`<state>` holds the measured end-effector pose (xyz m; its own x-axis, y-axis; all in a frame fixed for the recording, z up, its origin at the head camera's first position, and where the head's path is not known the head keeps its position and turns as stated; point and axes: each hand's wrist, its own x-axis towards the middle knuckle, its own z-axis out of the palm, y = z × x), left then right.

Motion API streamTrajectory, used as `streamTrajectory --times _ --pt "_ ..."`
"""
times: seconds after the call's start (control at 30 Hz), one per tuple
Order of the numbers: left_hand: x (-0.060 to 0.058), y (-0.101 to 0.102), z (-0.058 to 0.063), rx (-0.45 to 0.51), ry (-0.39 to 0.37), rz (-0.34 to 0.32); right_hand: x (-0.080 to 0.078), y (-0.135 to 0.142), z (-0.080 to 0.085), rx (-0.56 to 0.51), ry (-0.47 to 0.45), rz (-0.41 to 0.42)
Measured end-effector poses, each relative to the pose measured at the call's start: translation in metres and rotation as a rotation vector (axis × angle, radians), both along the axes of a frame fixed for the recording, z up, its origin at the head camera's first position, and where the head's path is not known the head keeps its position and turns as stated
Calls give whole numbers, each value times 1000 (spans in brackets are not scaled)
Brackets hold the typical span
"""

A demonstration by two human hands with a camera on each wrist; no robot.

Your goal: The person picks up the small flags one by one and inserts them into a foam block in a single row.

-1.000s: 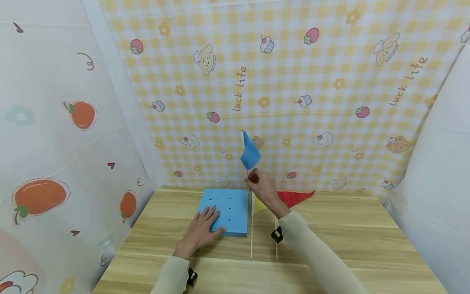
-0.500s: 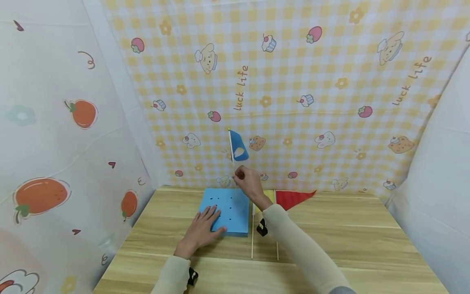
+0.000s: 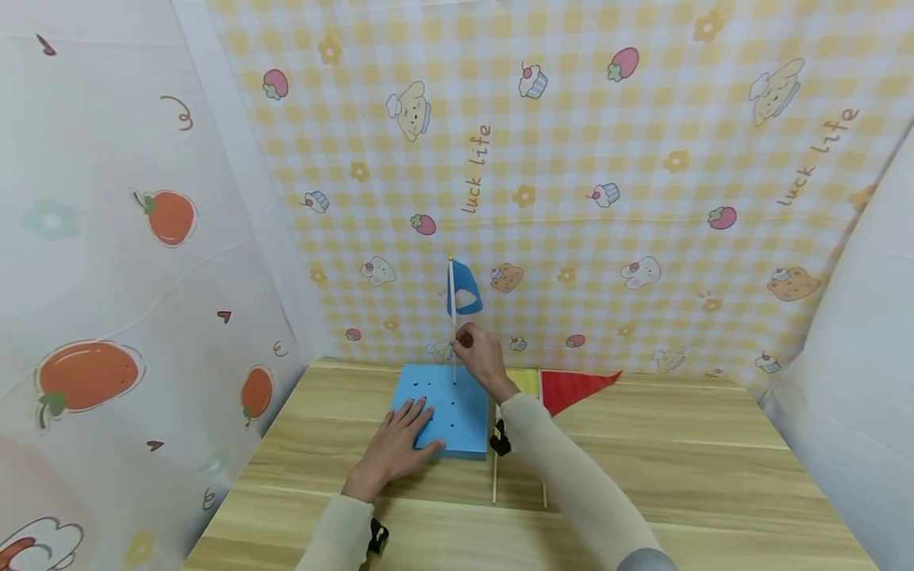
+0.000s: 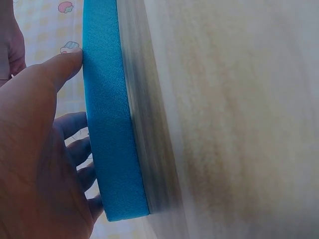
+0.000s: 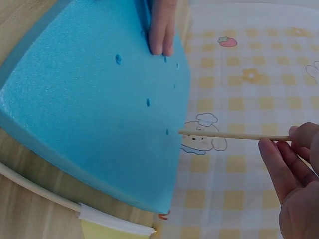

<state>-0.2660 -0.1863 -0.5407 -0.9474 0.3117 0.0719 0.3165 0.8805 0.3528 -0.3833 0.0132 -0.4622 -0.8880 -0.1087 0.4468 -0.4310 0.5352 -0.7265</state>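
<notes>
Upright above the back right part of a blue foam block (image 3: 471, 408), a small blue flag (image 3: 467, 287) with a pale patch is held by my right hand (image 3: 484, 361). Thumb and fingers pinch its thin wooden stick (image 5: 234, 136). In the right wrist view the stick's bare lower tip is close to a small hole (image 5: 167, 132) in the block; whether it touches cannot be told. My left hand (image 3: 395, 446) rests on the block's front left part with fingers spread, its thumb at the front edge (image 4: 107, 109). Several holes dot the block's top.
Right of the block, a yellow flag (image 3: 524, 382) and a red triangular flag (image 3: 577, 388) lie on the wooden table (image 3: 685, 460), sticks toward me. The right forearm partly covers them. A patterned cloth wall (image 3: 571, 127) rises behind the table's back edge.
My right hand has carried the blue flag left, from beside the block to over its back right holes, then slightly down. The left hand stays on the block. The head view has shifted slightly.
</notes>
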Motion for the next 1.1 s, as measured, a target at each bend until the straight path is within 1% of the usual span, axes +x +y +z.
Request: streamTrajectory --times 0.2,0.4,0.5,0.77,1.1 --pt "0 1 1 2 1 -3 -3 -1 -9 -23 -16 -10" --pt "-1 1 -1 6 -1 -3 -4 0 -13 -35 -27 -11" --pt "-1 1 -1 8 0 -3 -5 0 -15 -20 -25 1" --pt "-1 0 -1 6 -4 4 -5 -1 -19 60 -57 40" --pt "-1 0 -1 2 -9 2 -4 -2 -24 95 -87 28"
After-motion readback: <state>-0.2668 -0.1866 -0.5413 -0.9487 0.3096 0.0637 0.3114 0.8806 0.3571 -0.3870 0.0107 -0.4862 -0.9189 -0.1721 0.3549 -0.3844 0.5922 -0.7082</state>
